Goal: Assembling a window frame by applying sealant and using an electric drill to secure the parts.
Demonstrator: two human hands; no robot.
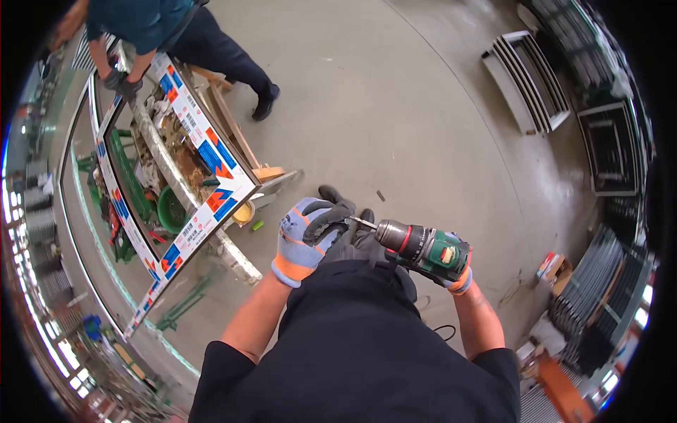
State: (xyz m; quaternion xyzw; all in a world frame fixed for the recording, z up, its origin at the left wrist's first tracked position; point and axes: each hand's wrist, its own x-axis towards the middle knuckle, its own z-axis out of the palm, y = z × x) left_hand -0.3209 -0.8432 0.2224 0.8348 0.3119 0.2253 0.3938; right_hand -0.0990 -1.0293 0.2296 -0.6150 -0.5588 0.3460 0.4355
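Observation:
A green and black power drill is gripped in my right hand, which wears a grey and orange work glove. Its slim metal bit points left, toward my other hand. My left hand, in a matching glove with dark fingertips, is closed, its fingers curled at the tip of the bit. Whatever lies inside those fingers is hidden. Both hands are held in front of my body, above my dark shoes.
At the left, a rectangular frame with printed protective film rests on a work stand. A co-worker with dark gloves leans over its far end. Slatted metal frames stand at the far right. Stacked profiles lie at the right.

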